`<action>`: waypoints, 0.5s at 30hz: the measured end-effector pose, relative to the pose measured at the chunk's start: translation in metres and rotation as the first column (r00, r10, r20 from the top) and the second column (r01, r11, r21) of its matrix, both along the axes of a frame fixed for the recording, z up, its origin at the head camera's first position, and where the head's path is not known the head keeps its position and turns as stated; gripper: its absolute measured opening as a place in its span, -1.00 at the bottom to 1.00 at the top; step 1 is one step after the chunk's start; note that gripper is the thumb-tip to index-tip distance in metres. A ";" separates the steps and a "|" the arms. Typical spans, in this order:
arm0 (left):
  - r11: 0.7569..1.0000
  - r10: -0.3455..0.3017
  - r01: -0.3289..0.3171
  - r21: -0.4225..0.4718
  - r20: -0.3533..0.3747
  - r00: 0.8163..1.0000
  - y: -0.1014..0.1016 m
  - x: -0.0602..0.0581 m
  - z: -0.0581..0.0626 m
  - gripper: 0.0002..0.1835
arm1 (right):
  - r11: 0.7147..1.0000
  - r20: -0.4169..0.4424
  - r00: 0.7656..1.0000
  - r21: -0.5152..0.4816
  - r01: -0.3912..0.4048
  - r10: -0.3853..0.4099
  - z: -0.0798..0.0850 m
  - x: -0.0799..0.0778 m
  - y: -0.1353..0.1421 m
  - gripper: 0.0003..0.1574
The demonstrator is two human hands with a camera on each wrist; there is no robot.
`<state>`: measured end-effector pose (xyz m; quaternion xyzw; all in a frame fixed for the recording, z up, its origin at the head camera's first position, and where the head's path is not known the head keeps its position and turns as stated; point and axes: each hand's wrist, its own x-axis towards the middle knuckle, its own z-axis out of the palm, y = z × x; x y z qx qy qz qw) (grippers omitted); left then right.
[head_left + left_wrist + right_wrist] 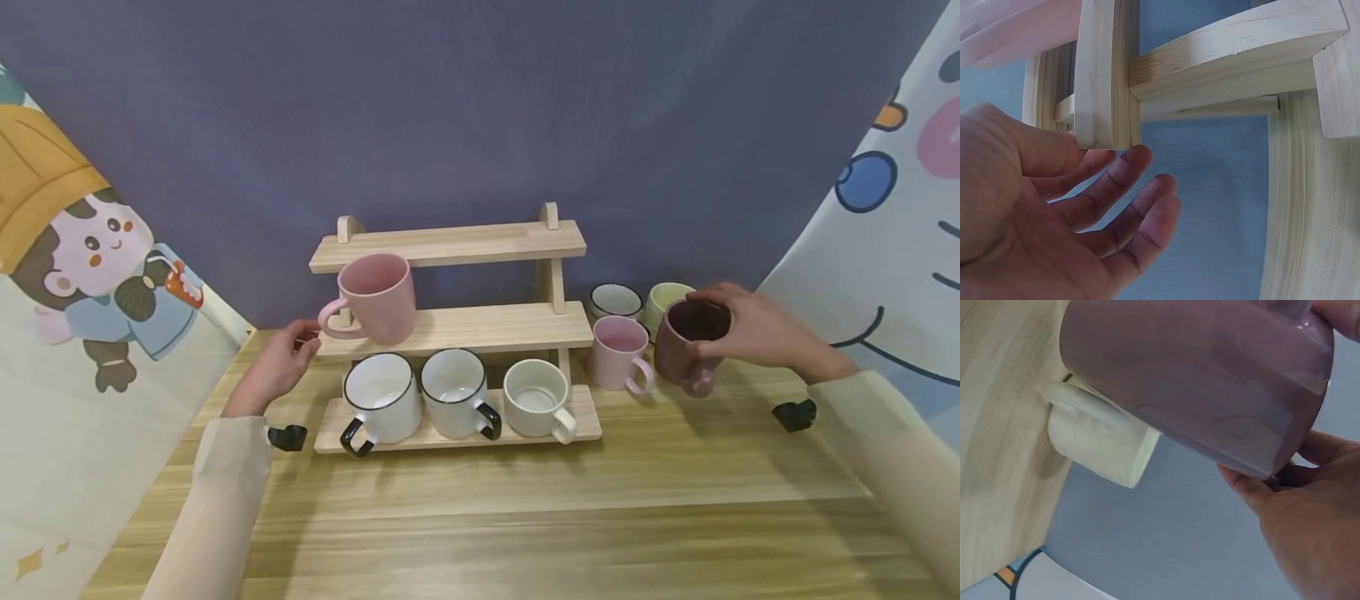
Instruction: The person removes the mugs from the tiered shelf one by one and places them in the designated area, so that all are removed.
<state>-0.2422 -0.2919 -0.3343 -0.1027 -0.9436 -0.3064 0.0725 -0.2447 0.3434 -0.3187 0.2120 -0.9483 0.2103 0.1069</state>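
My right hand (738,325) grips the dark purple mug (686,346) by its rim, thumb in front and fingers behind. The mug is upright at the right of the wooden rack, handle towards the front. In the right wrist view, the purple mug (1197,375) hides part of a pale yellow-green mug (1100,440). At the rack's left end, my left hand (277,362) has its fingers loosely bent. A pink mug (382,304) stands just beside it on the middle shelf, handle to the left. In the left wrist view, the thumb and fingertips (1138,156) lie right at the shelf board's end (1100,125).
Two white mugs with black rims (382,400) and a cream mug (536,400) stand on the rack's bottom shelf (465,443). Right of the rack are a smaller pink mug (617,358), another black-rimmed mug (615,300) and the pale mug (663,300). A dark cloth (465,108) hangs behind.
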 end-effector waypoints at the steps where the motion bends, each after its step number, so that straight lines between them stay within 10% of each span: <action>1: 1.000 0.001 -0.001 0.000 0.002 1.000 0.000 0.000 0.000 -0.64 | 1.000 -0.004 1.000 0.005 -0.008 0.008 -0.002 -0.001 0.000 -0.05; 15: 1.000 0.009 -0.009 -0.006 0.009 1.000 0.000 0.000 0.001 -0.63 | 0.999 0.058 0.998 0.036 0.000 -0.002 -0.026 -0.014 0.000 -0.03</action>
